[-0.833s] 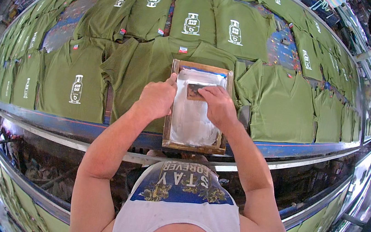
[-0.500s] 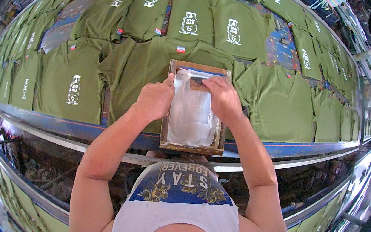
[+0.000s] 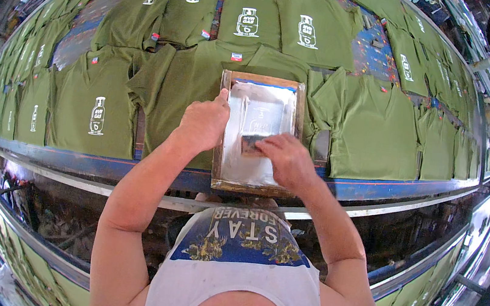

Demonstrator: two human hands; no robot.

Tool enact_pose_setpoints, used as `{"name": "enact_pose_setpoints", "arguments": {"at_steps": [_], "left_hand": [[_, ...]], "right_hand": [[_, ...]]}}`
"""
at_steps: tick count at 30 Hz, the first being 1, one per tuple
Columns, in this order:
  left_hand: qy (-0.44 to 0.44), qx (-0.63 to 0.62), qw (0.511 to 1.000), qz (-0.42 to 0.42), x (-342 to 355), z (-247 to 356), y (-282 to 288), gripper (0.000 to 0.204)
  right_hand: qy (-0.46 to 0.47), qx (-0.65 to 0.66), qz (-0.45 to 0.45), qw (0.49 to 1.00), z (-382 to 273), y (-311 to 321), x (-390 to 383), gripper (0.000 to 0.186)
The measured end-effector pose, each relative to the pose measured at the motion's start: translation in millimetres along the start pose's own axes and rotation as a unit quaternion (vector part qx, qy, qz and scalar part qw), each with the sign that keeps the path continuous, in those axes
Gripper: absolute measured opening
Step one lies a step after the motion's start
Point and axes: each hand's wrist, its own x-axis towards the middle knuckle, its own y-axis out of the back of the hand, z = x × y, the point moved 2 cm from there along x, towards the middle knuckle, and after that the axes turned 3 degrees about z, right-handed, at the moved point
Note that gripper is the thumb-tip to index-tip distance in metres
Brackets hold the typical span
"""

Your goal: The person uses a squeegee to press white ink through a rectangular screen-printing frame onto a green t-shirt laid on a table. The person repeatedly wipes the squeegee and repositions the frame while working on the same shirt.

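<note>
A wooden-framed printing screen (image 3: pixel 251 188) lies over the right part of an olive-green T-shirt (image 3: pixel 190 79), its mesh smeared with white ink. My left hand (image 3: pixel 204 122) grips the screen's left side, fingers closed along the wood. With closed fingers, my right hand (image 3: pixel 288 161) holds a small squeegee (image 3: pixel 251 146) against the mesh, a little below its middle. Faint lettering and a bottle-shaped outline show through the ink just above the squeegee. The shirt area beneath the screen is hidden.
Rows of green T-shirts cover the long table; a nearby printed shirt (image 3: pixel 74 101) bears a white gas-cylinder design, while a plain shirt (image 3: pixel 375 135) lies to the right. A metal rail (image 3: pixel 147 201) runs along the table's near side. Another shirt-covered table (image 3: pixel 30 261) stands behind me.
My right hand has drawn the squeegee down the mesh toward me, from near the screen's top to below its middle. My left hand stays on the screen's left side.
</note>
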Motion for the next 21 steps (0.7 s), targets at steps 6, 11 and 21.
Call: {"name": "enact_pose_setpoints", "arguments": {"at_steps": [6,11,21], "left_hand": [[-0.001,0.007,1.0,-0.025,1.5,3.5,6.1,0.049],[0.006,0.005,0.999,-0.036,5.5,4.4,1.8,0.082],[0.06,-0.026,0.995,-0.076,7.6,4.9,2.9,0.103]], "right_hand": [[-0.013,0.012,-0.048,0.999,-48.2,-3.9,-45.7,0.048],[-0.008,0.059,-0.103,0.993,-8.2,11.6,-19.3,0.034],[-0.022,0.002,0.049,0.999,74.0,8.6,93.7,0.036]]}}
